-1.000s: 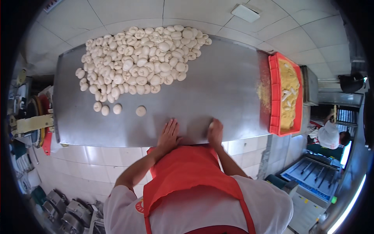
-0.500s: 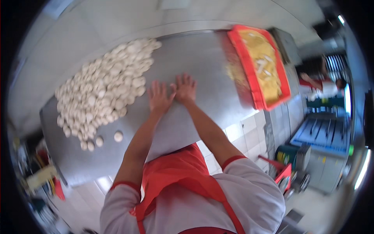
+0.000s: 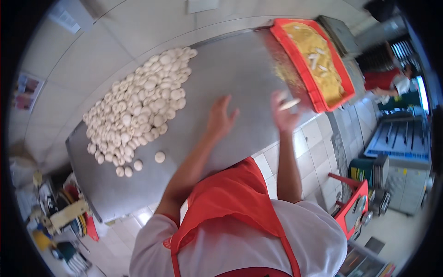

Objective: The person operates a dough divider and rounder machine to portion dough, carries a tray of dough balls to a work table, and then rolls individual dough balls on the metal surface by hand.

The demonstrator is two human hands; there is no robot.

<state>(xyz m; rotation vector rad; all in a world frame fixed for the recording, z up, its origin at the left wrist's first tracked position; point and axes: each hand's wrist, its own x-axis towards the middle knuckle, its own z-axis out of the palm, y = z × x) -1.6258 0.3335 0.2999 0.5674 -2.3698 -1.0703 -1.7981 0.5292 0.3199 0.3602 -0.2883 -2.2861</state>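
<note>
My left hand point(image 3: 221, 119) is above the middle of the metal table point(image 3: 230, 69), thumb and fingers apart and nothing in it. Off to the right, my right hand point(image 3: 285, 116) has a pale, elongated dough piece point(image 3: 290, 104) at its fingers, slightly blurred by motion. The red tray point(image 3: 308, 83) just beyond that hand contains yellow crumbs point(image 3: 301, 40) with several similar white dough pieces point(image 3: 318, 60) lying on top. A large heap of round, flattened dough pieces point(image 3: 138, 106) covers the table's left part, and a single dough round point(image 3: 160, 157) lies apart from it.
Yellow crumbs point(image 3: 288, 74) are scattered on the table beside the tray. A tiled wall point(image 3: 138, 32) runs behind the table. To the right stand a red stool-like frame point(image 3: 353, 207) and a blue-topped unit point(image 3: 399, 138); a person in a red apron point(image 3: 383, 81) is farther off.
My hands, earlier flat and side by side on the table, have come apart. The right has moved toward the tray with a dough piece; the left has lifted and moved right.
</note>
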